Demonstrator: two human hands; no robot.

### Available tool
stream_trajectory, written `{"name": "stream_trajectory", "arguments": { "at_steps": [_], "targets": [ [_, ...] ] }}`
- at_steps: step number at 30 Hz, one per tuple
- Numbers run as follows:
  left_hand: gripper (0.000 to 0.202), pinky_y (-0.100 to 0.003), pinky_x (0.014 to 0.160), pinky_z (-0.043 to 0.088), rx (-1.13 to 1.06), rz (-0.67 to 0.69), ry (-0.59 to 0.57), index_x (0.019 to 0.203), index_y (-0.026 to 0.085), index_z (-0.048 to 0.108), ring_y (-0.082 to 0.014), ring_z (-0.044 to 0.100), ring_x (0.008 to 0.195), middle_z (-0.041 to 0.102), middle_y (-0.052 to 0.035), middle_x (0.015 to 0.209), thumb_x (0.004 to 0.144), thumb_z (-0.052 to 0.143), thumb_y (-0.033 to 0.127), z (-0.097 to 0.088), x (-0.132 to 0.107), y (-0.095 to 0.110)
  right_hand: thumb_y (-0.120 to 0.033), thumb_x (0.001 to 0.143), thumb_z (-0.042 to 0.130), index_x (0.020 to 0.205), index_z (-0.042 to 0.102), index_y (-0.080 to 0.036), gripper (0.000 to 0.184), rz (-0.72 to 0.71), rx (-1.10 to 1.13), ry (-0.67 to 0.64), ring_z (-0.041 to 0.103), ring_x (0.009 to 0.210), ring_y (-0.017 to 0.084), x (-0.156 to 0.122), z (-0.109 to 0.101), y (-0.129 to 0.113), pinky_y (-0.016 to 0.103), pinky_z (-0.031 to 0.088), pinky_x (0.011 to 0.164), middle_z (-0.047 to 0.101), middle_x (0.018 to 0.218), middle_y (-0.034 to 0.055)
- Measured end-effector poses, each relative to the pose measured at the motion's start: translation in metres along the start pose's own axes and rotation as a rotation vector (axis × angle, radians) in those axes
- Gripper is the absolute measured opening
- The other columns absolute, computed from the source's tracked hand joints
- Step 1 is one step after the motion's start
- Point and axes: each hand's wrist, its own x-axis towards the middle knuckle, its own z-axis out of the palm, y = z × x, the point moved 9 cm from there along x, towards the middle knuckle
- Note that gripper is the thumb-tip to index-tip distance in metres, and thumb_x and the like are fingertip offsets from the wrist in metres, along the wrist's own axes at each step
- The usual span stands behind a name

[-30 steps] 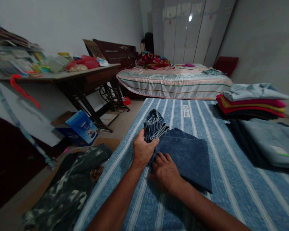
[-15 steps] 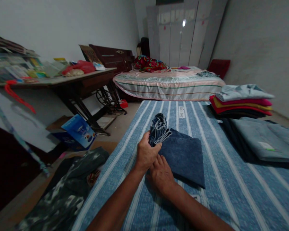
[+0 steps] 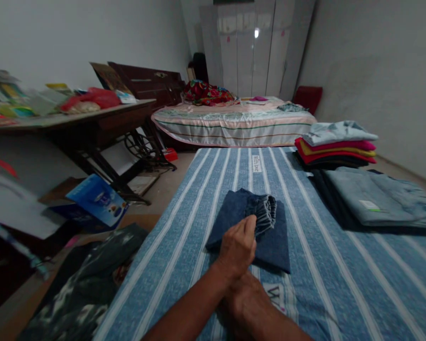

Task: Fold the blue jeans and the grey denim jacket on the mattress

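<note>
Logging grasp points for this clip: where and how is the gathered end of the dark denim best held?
Probably by its near-left edge, coming from the near left: the gathered end bunches up above the flat folded denim, giving something to pinch. The left hand grips there.

Dark-blue denim garment (image 3: 232, 208), its gathered end (image 3: 264, 212) white-streaked; blue, white-striped bedsheet (image 3: 305, 274); at two o'clock, black, red, mustard, magenta, pale-grey clothes stack (image 3: 335, 147).

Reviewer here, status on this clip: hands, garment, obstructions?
Left hand gripping gathered denim end over folded dark denim. Right hand partly hidden below left wrist, grip unclear. Pale folded garment apart, to the right.
</note>
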Motion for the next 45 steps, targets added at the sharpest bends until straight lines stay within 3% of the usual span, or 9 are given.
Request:
{"name": "stream_trajectory", "arguments": {
  "at_steps": [3, 7, 13, 16, 21, 31, 38, 41, 45],
  "targets": [
    [0.062, -0.039, 0.092, 0.049, 0.053, 0.109, -0.061, 0.134, 0.012, 0.039, -0.0252, 0.058, 0.114, 0.061, -0.0172, 0.122, 0.073, 0.043, 0.003, 0.007, -0.004, 0.012, -0.038, 0.08, 0.06, 0.095, 0.063, -0.023, 0.022, -0.043, 0.096, -0.069, 0.059, 0.093, 0.02, -0.029, -0.013, 0.003, 0.029, 0.047, 0.084, 0.066, 0.097, 0.0041],
    [0.053, -0.041, 0.094, 0.047, 0.109, 0.164, -0.122, 0.131, 0.013, 0.045, -0.0265, 0.056, 0.116, 0.06, -0.0179, 0.125, 0.078, 0.041, 0.005, 0.011, -0.006, 0.016, -0.03, 0.084, 0.054, 0.083, 0.06, -0.023, 0.01, -0.015, 0.145, -0.051, 0.059, 0.07, 0.016, -0.046, -0.046, 0.015, 0.027, 0.047, 0.067, 0.064, 0.076, 0.0018],
    [0.04, -0.042, 0.092, 0.047, 0.157, 0.237, -0.126, 0.127, 0.012, 0.051, -0.028, 0.056, 0.115, 0.059, -0.0191, 0.125, 0.089, 0.039, 0.016, 0.015, -0.013, 0.017, -0.015, 0.088, 0.047, 0.102, 0.06, -0.022, 0.02, -0.012, 0.1, 0.401, 0.064, 0.084, 0.017, -0.034, -0.147, 0.021, 0.031, 0.052, 0.074, 0.069, 0.09, 0.006],
    [0.037, -0.042, 0.094, 0.045, 0.121, 0.245, -0.071, 0.126, 0.013, 0.051, -0.0258, 0.055, 0.116, 0.06, -0.017, 0.124, 0.094, 0.033, 0.021, 0.015, -0.018, 0.015, -0.012, 0.088, 0.048, 0.107, 0.06, -0.022, 0.025, 0.03, 0.001, 0.573, 0.062, 0.101, 0.02, -0.028, -0.172, 0.028, 0.037, 0.051, 0.089, 0.069, 0.1, 0.0074],
    [0.033, -0.039, 0.091, 0.046, 0.027, 0.231, 0.009, 0.124, 0.014, 0.05, -0.0219, 0.056, 0.111, 0.063, -0.0138, 0.115, 0.095, 0.034, 0.02, 0.008, -0.018, 0.017, -0.015, 0.089, 0.046, 0.103, 0.064, -0.018, 0.023, 0.1, -0.116, 0.609, 0.052, 0.12, 0.023, -0.011, -0.163, 0.045, 0.044, 0.045, 0.1, 0.066, 0.111, 0.0101],
    [0.063, -0.053, 0.108, 0.032, -0.142, 0.054, -0.286, 0.131, 0.016, 0.046, -0.0282, 0.04, 0.131, 0.049, -0.0149, 0.137, 0.069, 0.05, 0.006, 0.015, -0.024, 0.014, -0.041, 0.093, 0.041, 0.124, 0.058, -0.007, 0.049, 0.509, -0.183, 0.232, 0.036, 0.133, 0.035, 0.007, -0.107, 0.126, 0.052, 0.032, 0.106, 0.048, 0.137, 0.0202],
    [0.036, -0.035, 0.097, 0.047, -0.379, -0.275, -0.161, 0.114, 0.018, 0.061, -0.0197, 0.06, 0.109, 0.066, -0.008, 0.116, 0.081, 0.047, 0.018, -0.01, 0.009, -0.034, -0.038, 0.094, 0.038, 0.129, 0.055, -0.008, 0.049, 0.494, -0.194, 0.228, 0.035, 0.134, 0.033, 0.002, -0.098, 0.131, 0.049, 0.03, 0.108, 0.046, 0.139, 0.0182],
    [0.04, -0.041, 0.107, 0.035, -0.146, -0.265, -0.215, 0.121, 0.013, 0.057, -0.0248, 0.046, 0.127, 0.054, -0.0143, 0.133, 0.085, 0.048, 0.026, -0.005, 0.031, -0.047, -0.038, 0.093, 0.04, 0.129, 0.055, -0.008, 0.049, 0.501, -0.21, 0.222, 0.036, 0.133, 0.033, 0.004, -0.097, 0.131, 0.05, 0.031, 0.108, 0.046, 0.139, 0.0186],
    [0.073, -0.05, 0.113, 0.018, 0.094, -0.372, -0.478, 0.139, 0.004, 0.037, -0.0332, 0.017, 0.141, 0.026, -0.0225, 0.151, 0.087, 0.044, 0.054, 0.028, 0.034, -0.072, -0.038, 0.092, 0.041, 0.13, 0.054, -0.009, 0.049, 0.493, -0.225, 0.23, 0.034, 0.134, 0.032, 0.002, -0.095, 0.13, 0.049, 0.031, 0.108, 0.045, 0.141, 0.0184]
  ]
}}
